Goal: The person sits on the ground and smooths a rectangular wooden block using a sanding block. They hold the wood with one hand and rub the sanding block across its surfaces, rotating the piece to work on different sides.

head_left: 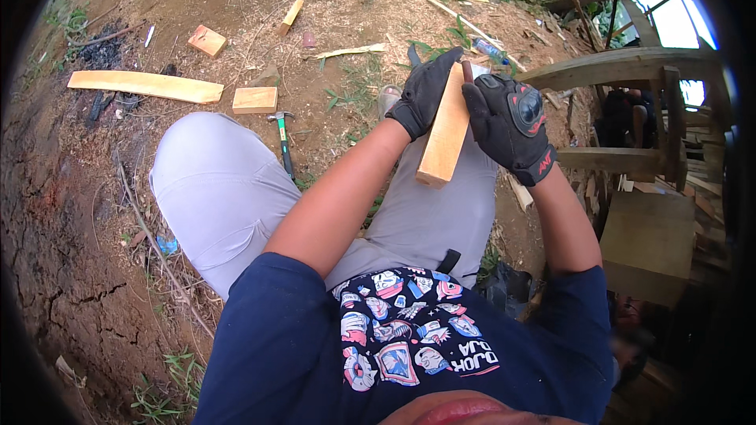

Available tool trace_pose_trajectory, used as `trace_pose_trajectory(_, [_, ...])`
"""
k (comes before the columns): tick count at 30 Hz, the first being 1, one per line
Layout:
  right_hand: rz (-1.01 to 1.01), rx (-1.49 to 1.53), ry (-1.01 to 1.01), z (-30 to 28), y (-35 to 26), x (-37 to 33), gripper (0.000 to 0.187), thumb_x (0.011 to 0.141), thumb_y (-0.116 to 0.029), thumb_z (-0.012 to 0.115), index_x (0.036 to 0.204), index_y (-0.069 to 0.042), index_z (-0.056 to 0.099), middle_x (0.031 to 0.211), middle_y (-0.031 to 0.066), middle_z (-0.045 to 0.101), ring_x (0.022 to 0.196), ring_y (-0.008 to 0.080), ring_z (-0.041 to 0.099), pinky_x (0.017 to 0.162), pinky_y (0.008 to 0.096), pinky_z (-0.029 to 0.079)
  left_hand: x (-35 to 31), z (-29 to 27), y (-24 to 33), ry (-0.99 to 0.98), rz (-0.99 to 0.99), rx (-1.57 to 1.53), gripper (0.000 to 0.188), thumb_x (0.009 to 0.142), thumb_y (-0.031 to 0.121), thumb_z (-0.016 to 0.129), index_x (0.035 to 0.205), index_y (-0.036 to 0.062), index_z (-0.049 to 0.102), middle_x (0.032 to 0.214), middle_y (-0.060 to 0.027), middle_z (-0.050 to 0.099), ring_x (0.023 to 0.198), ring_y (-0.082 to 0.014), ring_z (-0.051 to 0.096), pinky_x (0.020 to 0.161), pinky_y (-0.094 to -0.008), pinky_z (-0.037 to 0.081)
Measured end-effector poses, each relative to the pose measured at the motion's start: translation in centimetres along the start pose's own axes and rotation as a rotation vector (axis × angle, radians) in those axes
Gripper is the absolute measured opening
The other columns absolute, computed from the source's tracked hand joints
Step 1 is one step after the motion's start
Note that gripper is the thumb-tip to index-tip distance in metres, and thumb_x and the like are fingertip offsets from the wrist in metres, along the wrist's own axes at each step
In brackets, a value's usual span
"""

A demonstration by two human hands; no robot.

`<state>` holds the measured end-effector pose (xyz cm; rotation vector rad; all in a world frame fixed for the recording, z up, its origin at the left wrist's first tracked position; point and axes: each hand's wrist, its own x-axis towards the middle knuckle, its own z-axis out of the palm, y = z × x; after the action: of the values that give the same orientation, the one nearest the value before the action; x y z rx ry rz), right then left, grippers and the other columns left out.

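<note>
A pale wooden block (445, 138), long and squared, stands tilted over my right thigh, with its near end resting on or just above the trouser leg. My left hand (425, 93), in a black glove, is closed around its far part from the left side. On the other side, my right hand (510, 122), in a black glove with a hard knuckle guard, is closed beside the block's far end. A reddish-brown edge (467, 72) shows between the block and the right fingers; what it belongs to is hidden. A grey tip (413, 55) pokes out beyond the left glove.
A claw hammer (285, 142) with a green-and-black handle lies by my left knee. Around it are a long plank (146, 85) and wood offcuts (255, 100). A plastic bottle (490, 50) lies beyond my hands. Wooden frames (614, 67) stand at the right.
</note>
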<state>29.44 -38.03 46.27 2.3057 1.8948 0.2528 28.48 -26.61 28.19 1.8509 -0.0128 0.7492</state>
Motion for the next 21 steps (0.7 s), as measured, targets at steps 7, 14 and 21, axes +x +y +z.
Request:
trace_pose_trajectory(7, [-0.109,0.206,0.132,-1.1,-4.1,-1.7,0.017,0.089,-0.021,0.074,0.101,-0.009,0.074,0.081,0.0118,0.066,0.075,0.0328,0.065,0.068,0.048,0.051,-0.3,1.8,-3.5,0.087,-0.135,-0.259,0.069,0.084,0.047,0.077,0.135,0.0035,0.059,0.115,-0.0177,0.073,0.103,-0.034,0.072,0.092,-0.0434,0.057])
trace_pose_trajectory(14, [0.188,0.228,0.397,0.1,-5.8,-3.8,0.01,0.092,-0.021,0.072,0.092,-0.011,0.069,0.079,0.0094,0.066,0.069,0.0299,0.065,0.063,0.0455,0.05,0.8,-2.5,3.4,-0.191,-0.399,0.417,0.046,0.105,0.045,0.049,0.128,0.008,0.066,0.115,-0.0192,0.074,0.106,-0.041,0.07,0.094,-0.0482,0.053])
trace_pose_trajectory(21, [0.4,0.376,0.489,3.8,-5.1,-4.1,0.014,0.094,-0.019,0.068,0.102,-0.008,0.071,0.081,0.0103,0.067,0.07,0.0324,0.065,0.063,0.0453,0.051,-4.8,-10.6,8.1,-0.477,-0.191,0.201,0.052,0.108,0.027,0.049,0.155,0.0059,0.045,0.156,-0.0209,0.049,0.142,-0.037,0.049,0.119,-0.0449,0.04])
